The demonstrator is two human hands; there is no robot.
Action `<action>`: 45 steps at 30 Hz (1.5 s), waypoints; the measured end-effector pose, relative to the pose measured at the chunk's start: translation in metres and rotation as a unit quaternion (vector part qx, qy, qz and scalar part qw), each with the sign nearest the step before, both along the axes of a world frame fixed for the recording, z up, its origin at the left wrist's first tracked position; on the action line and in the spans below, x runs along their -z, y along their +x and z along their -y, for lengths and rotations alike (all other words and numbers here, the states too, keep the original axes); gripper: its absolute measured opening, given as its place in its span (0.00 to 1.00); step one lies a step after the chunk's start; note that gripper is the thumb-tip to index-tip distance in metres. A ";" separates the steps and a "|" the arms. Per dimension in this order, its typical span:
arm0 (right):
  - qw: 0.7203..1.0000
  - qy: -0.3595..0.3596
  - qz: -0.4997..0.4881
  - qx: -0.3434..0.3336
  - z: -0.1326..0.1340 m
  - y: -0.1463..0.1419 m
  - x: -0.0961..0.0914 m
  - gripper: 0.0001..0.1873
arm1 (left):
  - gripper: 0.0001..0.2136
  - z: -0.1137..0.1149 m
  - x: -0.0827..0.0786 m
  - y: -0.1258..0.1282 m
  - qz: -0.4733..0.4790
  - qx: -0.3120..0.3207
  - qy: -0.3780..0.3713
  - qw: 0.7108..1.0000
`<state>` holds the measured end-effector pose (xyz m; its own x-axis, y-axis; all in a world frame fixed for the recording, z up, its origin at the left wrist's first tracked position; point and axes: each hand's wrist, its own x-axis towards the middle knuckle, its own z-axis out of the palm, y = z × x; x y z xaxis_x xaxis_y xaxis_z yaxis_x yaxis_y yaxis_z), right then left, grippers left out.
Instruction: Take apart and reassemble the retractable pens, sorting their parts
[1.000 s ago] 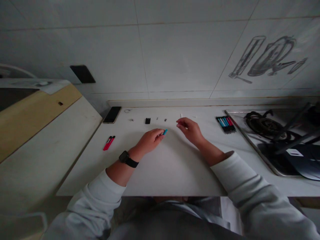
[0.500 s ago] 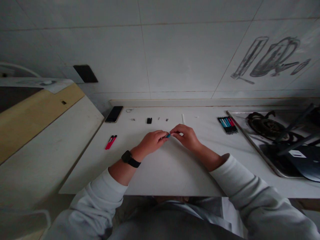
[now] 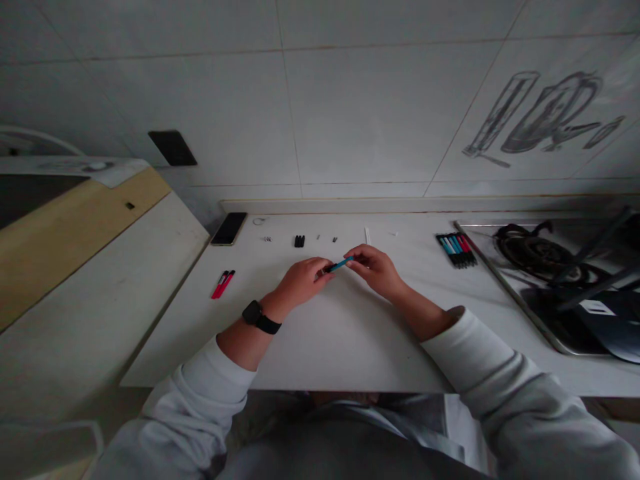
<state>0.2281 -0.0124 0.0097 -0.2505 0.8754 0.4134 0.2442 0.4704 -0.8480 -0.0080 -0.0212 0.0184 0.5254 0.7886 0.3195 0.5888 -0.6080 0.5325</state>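
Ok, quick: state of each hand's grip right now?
Left hand: closed, holding the dark end of a slim, blue, plastic-looking pen barrel.
Right hand: closed, pinching the barrel's blue end.

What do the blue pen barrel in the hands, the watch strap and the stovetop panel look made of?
Blue pen barrel: likely plastic, solid blue; finish too small to judge.
Watch strap: probably silicone or rubber, matte black, no visible weave; fabric possible.
Stovetop panel: likely stainless steel, judging by its grey, reflective-looking surface.
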 end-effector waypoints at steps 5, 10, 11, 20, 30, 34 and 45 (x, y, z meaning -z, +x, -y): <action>1.000 -0.007 -0.025 0.010 0.000 0.000 0.000 0.18 | 0.07 -0.004 0.001 -0.002 -0.048 -0.040 -0.003 0.998; 1.000 0.008 -0.024 0.011 0.006 -0.005 -0.003 0.18 | 0.06 -0.005 0.001 -0.001 -0.064 -0.059 -0.012 0.996; 1.000 0.011 -0.027 0.011 0.008 -0.007 -0.004 0.18 | 0.06 -0.005 0.001 -0.001 -0.062 -0.057 -0.017 0.996; 0.996 -0.010 -0.080 -0.033 0.021 -0.012 -0.019 0.16 | 0.06 -0.004 0.006 -0.002 -0.011 -0.033 -0.045 0.998; 0.946 0.091 0.308 -0.045 0.009 0.014 -0.031 0.10 | 0.13 -0.034 0.004 -0.043 -0.013 -0.201 0.059 0.978; 0.894 0.041 0.443 -0.052 0.003 0.015 -0.016 0.06 | 0.17 -0.054 0.006 -0.081 -0.052 -0.311 0.109 0.943; 0.871 -0.008 0.486 -0.068 0.009 0.014 -0.026 0.07 | 0.22 -0.071 0.032 -0.103 -0.151 -0.399 0.067 0.902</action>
